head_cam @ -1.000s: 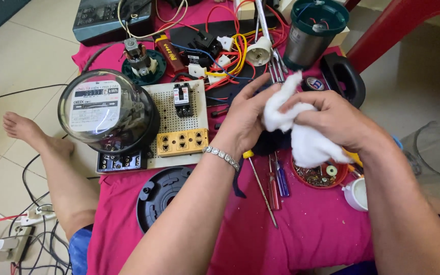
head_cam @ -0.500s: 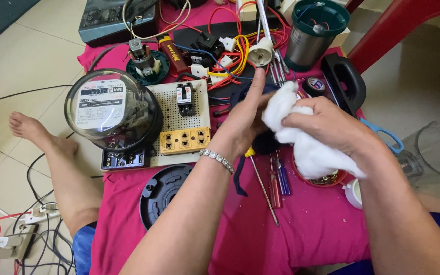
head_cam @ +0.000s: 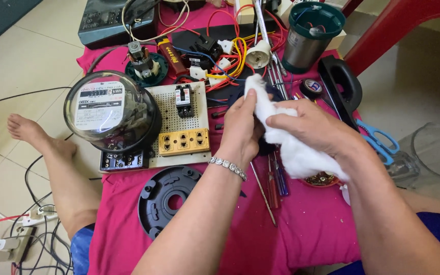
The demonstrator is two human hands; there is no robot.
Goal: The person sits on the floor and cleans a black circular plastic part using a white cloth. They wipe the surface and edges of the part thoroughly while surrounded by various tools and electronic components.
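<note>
Centre frame, over the pink cloth [head_cam: 301, 229]: both hands clamped on a white rag [head_cam: 286, 140], left hand [head_cam: 243, 130] pinching its top, right hand [head_cam: 314, 127] gripping the middle. Looks soft, light, floppy; bunch it, any spot holds. Dark part underneath, mostly hidden.

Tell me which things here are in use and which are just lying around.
In use: white cloth, left hand, right hand, dark part partly hidden behind them.
Lying about: electricity meter, socket board, black round base, screwdrivers, blue scissors.
</note>
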